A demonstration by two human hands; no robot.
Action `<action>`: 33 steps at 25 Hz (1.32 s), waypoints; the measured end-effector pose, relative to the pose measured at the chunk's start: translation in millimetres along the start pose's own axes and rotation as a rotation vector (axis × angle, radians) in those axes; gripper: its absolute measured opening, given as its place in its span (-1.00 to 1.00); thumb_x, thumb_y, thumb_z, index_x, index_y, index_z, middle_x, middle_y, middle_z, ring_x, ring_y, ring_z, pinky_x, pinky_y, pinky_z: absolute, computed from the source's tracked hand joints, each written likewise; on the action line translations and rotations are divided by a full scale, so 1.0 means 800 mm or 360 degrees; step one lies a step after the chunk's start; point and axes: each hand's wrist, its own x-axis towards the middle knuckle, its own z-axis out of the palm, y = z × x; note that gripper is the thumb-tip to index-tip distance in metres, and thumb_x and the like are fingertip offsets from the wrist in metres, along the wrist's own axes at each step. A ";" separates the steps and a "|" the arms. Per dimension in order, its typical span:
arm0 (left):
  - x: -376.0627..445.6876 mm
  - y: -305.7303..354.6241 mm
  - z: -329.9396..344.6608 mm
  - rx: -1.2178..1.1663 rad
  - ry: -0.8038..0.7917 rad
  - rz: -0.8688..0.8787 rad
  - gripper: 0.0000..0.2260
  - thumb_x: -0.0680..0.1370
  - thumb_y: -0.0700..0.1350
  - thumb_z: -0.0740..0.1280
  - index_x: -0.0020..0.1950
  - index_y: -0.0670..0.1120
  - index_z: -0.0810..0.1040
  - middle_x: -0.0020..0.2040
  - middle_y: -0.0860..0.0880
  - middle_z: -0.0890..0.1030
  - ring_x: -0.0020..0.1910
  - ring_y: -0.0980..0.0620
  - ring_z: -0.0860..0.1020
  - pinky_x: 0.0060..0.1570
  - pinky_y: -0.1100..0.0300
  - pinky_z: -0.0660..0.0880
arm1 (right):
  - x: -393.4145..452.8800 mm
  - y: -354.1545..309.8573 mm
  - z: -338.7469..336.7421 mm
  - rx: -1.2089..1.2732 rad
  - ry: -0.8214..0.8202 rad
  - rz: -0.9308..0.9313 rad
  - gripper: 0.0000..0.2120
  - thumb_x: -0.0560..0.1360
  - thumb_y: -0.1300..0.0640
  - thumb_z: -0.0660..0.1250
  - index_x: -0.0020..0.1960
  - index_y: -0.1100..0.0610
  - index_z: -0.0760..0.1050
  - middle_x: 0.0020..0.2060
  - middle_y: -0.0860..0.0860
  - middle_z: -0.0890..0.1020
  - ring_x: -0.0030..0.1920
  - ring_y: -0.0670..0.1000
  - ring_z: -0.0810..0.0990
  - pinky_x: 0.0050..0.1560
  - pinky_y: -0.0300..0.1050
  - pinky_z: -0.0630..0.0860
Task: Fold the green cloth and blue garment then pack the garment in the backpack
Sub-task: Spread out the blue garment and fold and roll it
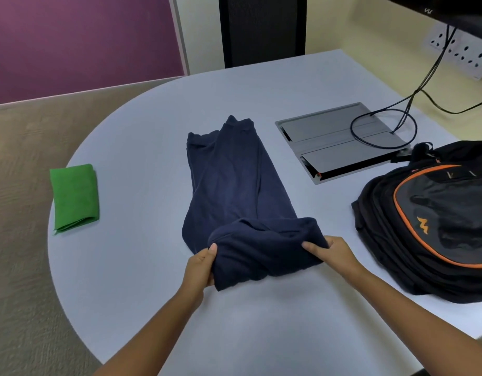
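Observation:
The dark blue garment (pixel 231 185) lies lengthwise in the middle of the grey table, its near end lifted and doubled back over itself. My left hand (pixel 200 265) grips the left side of that raised end, thumb on top. My right hand (pixel 330 253) pinches the right side of the same end. The green cloth (pixel 75 196) sits folded into a small rectangle near the table's left edge. The black backpack (pixel 435 221) with orange trim lies flat on the right, apart from the garment.
A grey cable hatch (pixel 332 142) is set into the table (pixel 139 267) behind the backpack, with black cables (pixel 383 126) looping over it up to wall sockets (pixel 459 52). The table's rounded edge drops to carpet on the left.

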 end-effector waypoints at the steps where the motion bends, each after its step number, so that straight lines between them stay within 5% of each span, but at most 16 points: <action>1: 0.005 0.006 0.005 0.0001 0.0036 -0.0045 -0.72 0.58 0.08 0.19 -0.07 -0.10 0.55 -0.08 -0.11 0.59 -0.05 -0.14 0.55 -0.05 0.00 0.54 | 0.005 -0.004 0.005 -0.0008 0.0053 0.0050 -0.54 0.40 -0.02 0.45 -0.41 0.11 0.22 -0.47 -0.03 0.37 -0.45 -0.09 0.36 -0.42 -0.28 0.26; 3: 0.014 0.011 0.009 0.0025 0.0086 -0.0109 -0.73 0.59 0.08 0.18 -0.16 -0.07 0.52 -0.12 -0.09 0.57 -0.05 -0.14 0.53 -0.03 -0.02 0.53 | 0.016 -0.010 0.014 -0.0032 0.0110 0.0118 -0.51 0.42 -0.11 0.41 -0.42 0.09 0.18 -0.48 -0.04 0.35 -0.43 -0.06 0.35 -0.39 -0.23 0.24; 6: 0.024 0.013 0.006 0.0083 0.0070 -0.0187 -0.71 0.60 0.08 0.17 -0.19 -0.08 0.48 -0.19 -0.10 0.54 -0.21 -0.07 0.49 -0.26 0.12 0.48 | 0.031 -0.015 0.018 -0.0098 0.0141 0.0204 -0.52 0.44 -0.20 0.33 -0.41 0.10 0.23 -0.44 -0.02 0.42 -0.37 0.00 0.43 -0.32 -0.18 0.29; 10: 0.029 0.012 -0.002 0.0202 0.0059 -0.0240 -0.71 0.61 0.05 0.16 -0.20 -0.10 0.46 -0.28 -0.10 0.50 -0.35 -0.03 0.47 -0.55 0.24 0.47 | 0.049 -0.008 0.019 -0.0117 0.0068 0.0386 -0.58 0.46 -0.26 0.25 -0.21 0.11 0.51 -0.16 0.04 0.61 -0.08 0.08 0.59 -0.06 -0.09 0.49; 12: 0.032 0.015 -0.001 0.0379 0.0045 -0.0171 -0.68 0.61 0.06 0.14 -0.22 -0.11 0.46 -0.27 -0.11 0.52 -0.35 -0.04 0.49 -0.51 0.18 0.54 | 0.055 -0.014 0.019 -0.0306 -0.0002 0.0447 -0.53 0.47 -0.31 0.18 -0.10 0.10 0.53 -0.08 0.05 0.62 -0.03 0.10 0.58 0.04 -0.04 0.51; 15: 0.031 0.011 0.006 0.1426 0.0351 0.0534 -0.73 0.61 0.03 0.13 -0.16 -0.12 0.40 -0.22 -0.09 0.54 -0.32 -0.03 0.52 -0.31 0.04 0.56 | 0.050 -0.020 0.026 -0.0580 0.0196 0.0301 -0.54 0.49 -0.28 0.15 0.07 0.09 0.49 0.02 0.04 0.59 -0.02 0.08 0.56 0.02 -0.01 0.52; 17: 0.012 0.010 0.025 0.1588 0.0558 0.1283 -0.83 0.53 -0.03 0.30 -0.03 -0.11 0.42 -0.10 -0.05 0.54 -0.17 -0.01 0.52 -0.19 0.07 0.53 | 0.038 -0.015 0.036 -0.0795 0.0508 -0.0198 -0.67 0.54 -0.06 0.24 0.25 0.06 0.41 0.17 0.03 0.51 0.11 0.08 0.53 0.07 -0.03 0.48; 20: -0.003 -0.006 0.074 0.1950 0.0119 0.2106 -0.50 0.40 0.12 0.38 0.25 -0.07 0.39 0.20 -0.03 0.57 0.24 -0.02 0.48 0.31 -0.02 0.35 | 0.031 -0.005 0.047 -0.1341 0.0699 -0.1172 -0.55 0.48 0.31 0.23 0.32 0.02 0.37 0.30 0.12 0.45 0.31 0.14 0.43 0.36 0.12 0.26; 22: 0.007 -0.018 0.085 0.2338 -0.0120 0.1940 -0.30 0.41 0.33 0.17 0.43 -0.06 0.26 0.42 0.00 0.37 0.42 -0.07 0.30 0.34 -0.16 0.25 | 0.031 0.007 0.045 -0.1651 0.0570 -0.1501 -0.52 0.51 0.23 0.14 0.42 0.02 0.27 0.43 0.13 0.30 0.45 0.11 0.25 0.44 0.21 0.07; 25: 0.034 -0.031 0.065 0.2548 -0.0144 0.1412 -0.07 0.28 0.48 0.02 0.53 -0.02 0.05 0.52 -0.01 0.17 0.47 -0.14 0.12 0.23 -0.36 0.19 | 0.028 0.026 0.036 -0.1820 0.0227 -0.1523 -0.41 0.56 -0.13 0.09 0.51 0.06 0.07 0.51 0.05 0.10 0.51 0.04 0.04 0.46 0.16 -0.02; 27: 0.045 -0.032 0.059 0.2609 -0.0205 0.1284 0.01 0.23 0.51 0.05 0.54 0.03 -0.14 0.55 -0.02 0.01 0.51 -0.16 0.01 0.23 -0.43 0.17 | 0.027 0.032 0.035 -0.1903 -0.0011 -0.1344 -0.22 0.48 -0.36 0.04 0.53 0.05 -0.06 0.52 -0.01 -0.01 0.52 -0.04 -0.15 0.45 0.15 -0.06; 30: 0.051 -0.017 0.063 0.2574 -0.0301 0.1168 0.03 0.29 0.47 0.22 0.41 0.15 -0.45 0.43 0.07 -0.43 0.43 -0.06 -0.39 0.32 -0.35 -0.25 | 0.042 0.012 0.031 -0.1866 -0.0392 -0.0874 -0.03 0.35 -0.51 -0.03 0.51 0.03 -0.30 0.46 -0.12 -0.28 0.45 -0.15 -0.38 0.50 0.15 -0.18; 33: 0.046 -0.018 0.060 0.2581 -0.0210 0.1235 0.09 0.21 0.48 0.29 0.48 0.11 -0.29 0.51 0.02 -0.28 0.48 -0.09 -0.31 0.33 -0.30 -0.21 | 0.047 -0.003 0.028 -0.1895 -0.0483 -0.0858 0.05 0.33 -0.49 0.10 0.48 0.04 -0.38 0.44 -0.11 -0.35 0.45 -0.11 -0.38 0.50 0.12 -0.25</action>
